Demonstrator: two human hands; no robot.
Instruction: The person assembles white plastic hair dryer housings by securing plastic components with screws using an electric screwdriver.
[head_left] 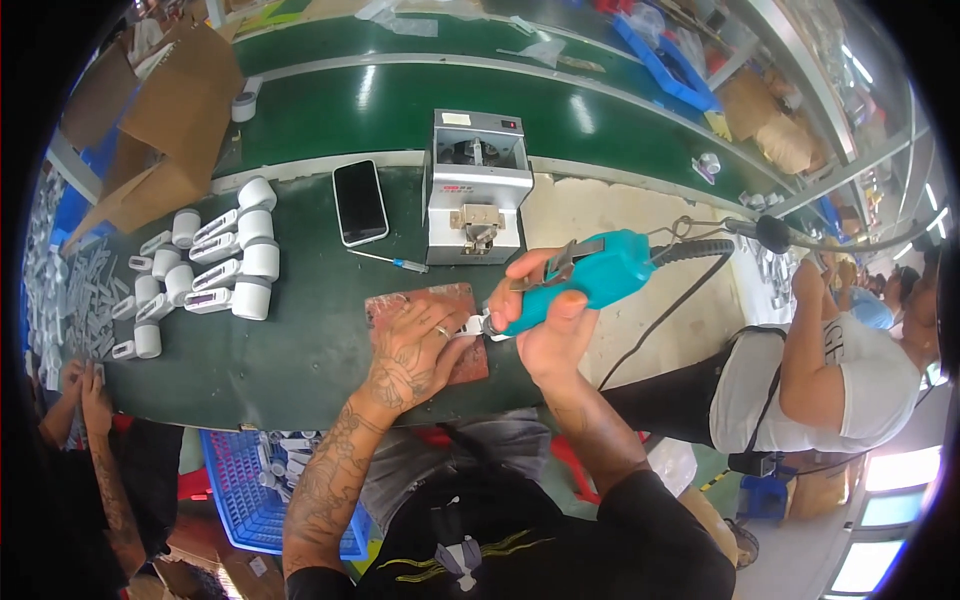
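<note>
My right hand (553, 335) is wrapped round a teal electric screwdriver (610, 272), which lies nearly level with its tip pointing left. That tip meets a small white plastic part (470, 326) on a worn red pad (466, 369). With its fingers bent over the pad, my left hand (412, 348) holds the white part down; much of the part is hidden under the fingers. Behind the pad stands a silver screw feeder (478, 190). A small screwdriver with a blue handle (410, 265) lies in front of a phone (360, 203).
White round-headed pieces with handles (258, 222) stand in rows at left, beside a pile of grey strips (88, 300). A cardboard box (180, 110) is behind them. A black cable (665, 325) trails at right. Below the table edge sits a blue basket (235, 490). People work on both sides.
</note>
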